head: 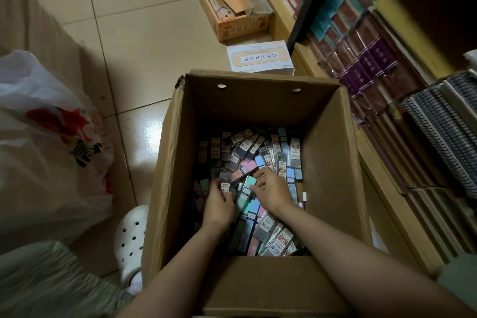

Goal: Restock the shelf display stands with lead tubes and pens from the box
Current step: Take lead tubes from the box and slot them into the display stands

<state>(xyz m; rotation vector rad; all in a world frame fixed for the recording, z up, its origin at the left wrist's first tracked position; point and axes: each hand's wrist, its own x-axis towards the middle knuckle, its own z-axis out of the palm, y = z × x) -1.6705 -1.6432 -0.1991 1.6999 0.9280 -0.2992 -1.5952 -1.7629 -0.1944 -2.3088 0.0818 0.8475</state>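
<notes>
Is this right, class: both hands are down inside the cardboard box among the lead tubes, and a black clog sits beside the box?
Not quite. The head view shows a white clog, not black. The rest holds: left hand and right hand are in the cardboard box among the lead tubes.

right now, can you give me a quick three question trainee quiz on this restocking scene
1. True or false: both hands are inside the cardboard box.
2. What does the left hand grip: (a) a grey lead tube, (b) a spiral notebook, (c) the plastic bag?
3. Fill in: the white boxed set lies on the floor just beyond the box's ____ wall.

Key: 1 true, the right hand is in there too, fingers curled on the mint-green lead tube. 2 a. 3 far.
</notes>
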